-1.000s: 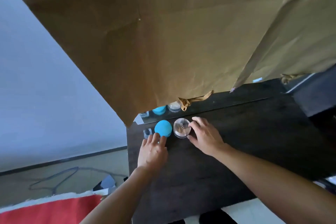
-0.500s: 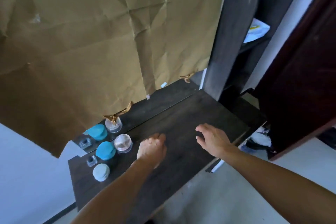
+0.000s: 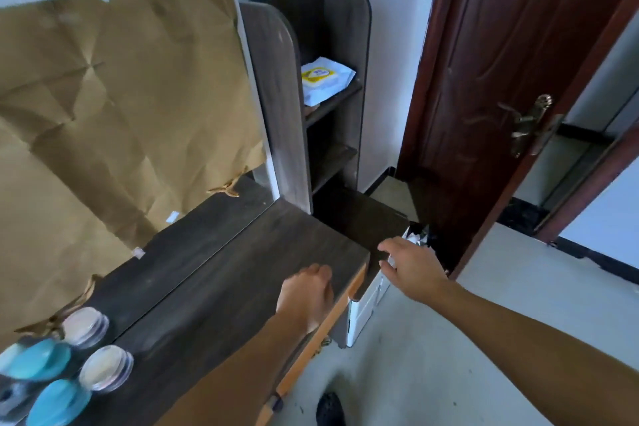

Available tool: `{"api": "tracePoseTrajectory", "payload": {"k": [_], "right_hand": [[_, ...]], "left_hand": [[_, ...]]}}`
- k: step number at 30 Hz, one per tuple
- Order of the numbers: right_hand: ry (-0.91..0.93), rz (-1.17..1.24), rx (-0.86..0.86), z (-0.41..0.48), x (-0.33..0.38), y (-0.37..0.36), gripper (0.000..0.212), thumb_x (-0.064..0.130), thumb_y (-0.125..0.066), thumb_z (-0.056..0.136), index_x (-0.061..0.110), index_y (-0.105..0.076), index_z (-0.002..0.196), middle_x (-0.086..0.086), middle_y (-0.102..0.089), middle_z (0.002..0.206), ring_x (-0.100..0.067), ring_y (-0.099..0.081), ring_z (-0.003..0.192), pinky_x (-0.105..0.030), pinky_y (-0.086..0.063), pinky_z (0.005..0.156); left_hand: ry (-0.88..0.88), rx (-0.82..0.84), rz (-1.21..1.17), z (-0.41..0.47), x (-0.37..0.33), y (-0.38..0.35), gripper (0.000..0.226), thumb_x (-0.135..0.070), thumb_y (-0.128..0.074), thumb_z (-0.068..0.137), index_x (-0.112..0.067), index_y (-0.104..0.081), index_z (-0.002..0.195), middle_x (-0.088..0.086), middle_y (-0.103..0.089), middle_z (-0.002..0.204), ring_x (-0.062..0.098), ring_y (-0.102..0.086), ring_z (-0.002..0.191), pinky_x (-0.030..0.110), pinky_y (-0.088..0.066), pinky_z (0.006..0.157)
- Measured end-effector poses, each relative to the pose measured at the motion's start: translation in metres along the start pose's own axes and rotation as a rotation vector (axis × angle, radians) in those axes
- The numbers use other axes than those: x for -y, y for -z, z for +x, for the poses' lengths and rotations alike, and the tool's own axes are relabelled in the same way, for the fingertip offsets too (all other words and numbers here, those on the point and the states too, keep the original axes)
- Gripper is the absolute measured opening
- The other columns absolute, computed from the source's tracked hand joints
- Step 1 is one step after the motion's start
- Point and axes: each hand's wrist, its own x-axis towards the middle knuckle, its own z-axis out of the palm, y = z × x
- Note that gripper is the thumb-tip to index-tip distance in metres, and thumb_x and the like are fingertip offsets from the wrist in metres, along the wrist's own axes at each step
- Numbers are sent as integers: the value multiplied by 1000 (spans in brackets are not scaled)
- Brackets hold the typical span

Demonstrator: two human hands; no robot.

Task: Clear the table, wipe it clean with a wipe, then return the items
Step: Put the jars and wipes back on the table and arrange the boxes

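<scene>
A dark wooden table (image 3: 242, 270) runs along a mirror covered with brown paper (image 3: 121, 114). At its far left end stand a clear round jar (image 3: 105, 368), a blue round jar (image 3: 57, 403) and a small dark item (image 3: 8, 396), each doubled in the mirror. A white and yellow wipe pack (image 3: 325, 78) lies on the top shelf of the dark shelf unit (image 3: 342, 121) at the right. My left hand (image 3: 307, 297) rests over the table's right end, fingers loosely curled, holding nothing. My right hand (image 3: 411, 264) reaches out beyond the table's right edge, fingers spread and empty.
A brown door (image 3: 501, 97) with a brass handle (image 3: 529, 123) stands open at the right. A dark bin with a crumpled liner (image 3: 420, 235) sits on the floor below my right hand. A white drawer unit (image 3: 363, 311) sits under the table's right end.
The view has swung right from the jars to the shelf and door. Both hands left the jars and moved right along the table; my right hand now passes the table's edge.
</scene>
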Motion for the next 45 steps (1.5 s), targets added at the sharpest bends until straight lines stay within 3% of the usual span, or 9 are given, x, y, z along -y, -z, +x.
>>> {"api": "tracePoseTrajectory", "payload": {"k": [5, 13, 17, 20, 23, 28, 34, 39, 45], "right_hand": [[-80, -24, -6, 47, -44, 11, 33, 34, -52, 93, 25, -52, 124, 4, -59, 120, -15, -61, 102, -32, -51, 86], [-77, -5, -70, 150, -95, 55, 34, 34, -51, 93, 22, -53, 124, 3, -57, 120, -18, -60, 102, -32, -49, 83], [-4, 18, -108, 206, -107, 76, 35, 38, -48, 94, 21, -52, 124, 2, -56, 122, -19, -58, 106, -35, -50, 84], [115, 49, -196, 260, -106, 99, 36, 38, -49, 95, 17, -53, 124, -1, -58, 118, -18, -58, 104, -32, -49, 82], [276, 56, -300, 317, -95, 124, 38, 37, -53, 93, 12, -54, 123, -4, -58, 114, -21, -56, 104, -32, -46, 79], [437, 171, -358, 403, -74, 148, 47, 33, -59, 90, 3, -51, 126, -13, -55, 121, -30, -51, 113, -39, -45, 86], [338, 91, -197, 459, -62, 134, 55, 48, -44, 93, 4, -43, 127, -15, -52, 123, -32, -48, 110, -42, -45, 81], [276, 195, -166, 470, -57, 124, 49, 43, -41, 96, 5, -44, 127, -16, -51, 118, -33, -48, 108, -40, -44, 79], [384, 400, -238, 471, -55, 127, 27, 9, -51, 92, 6, -55, 119, -12, -56, 110, -28, -55, 102, -36, -46, 79]], "left_hand": [[-58, -50, -52, 81, -3, -15, 15, -25, -44, 94, -21, -57, 96, -6, -56, 88, 12, -55, 81, 19, -32, 68], [-116, -107, -47, 215, -5, 10, 17, -26, -43, 94, -20, -59, 98, -3, -57, 89, 14, -58, 79, 24, -44, 65], [-37, -317, -40, 271, -12, 44, 13, -21, -54, 89, -15, -62, 96, -1, -59, 93, 16, -57, 81, 23, -41, 63], [42, -557, -27, 316, -13, 74, 18, -15, -62, 81, -9, -63, 97, 8, -59, 97, 26, -57, 87, 36, -51, 69], [132, -669, 86, 353, -9, 100, 27, -19, -58, 78, -6, -61, 102, 15, -57, 106, 35, -54, 93, 43, -49, 77], [487, -435, 277, 389, -4, 113, 55, -53, -51, 87, -15, -45, 127, 12, -34, 143, 34, -28, 134, 48, -41, 97], [674, -306, 240, 395, -5, 94, 70, -58, -43, 90, -26, -16, 146, 7, -9, 157, 31, -2, 144, 51, -42, 97], [713, -402, 235, 400, -6, 94, 60, -43, -41, 97, -20, -20, 148, 8, -16, 157, 29, -7, 145, 44, -33, 107], [597, -494, 355, 401, 6, 89, 44, -8, -70, 81, 0, -58, 122, 24, -57, 126, 46, -52, 117, 49, -48, 91]]}}
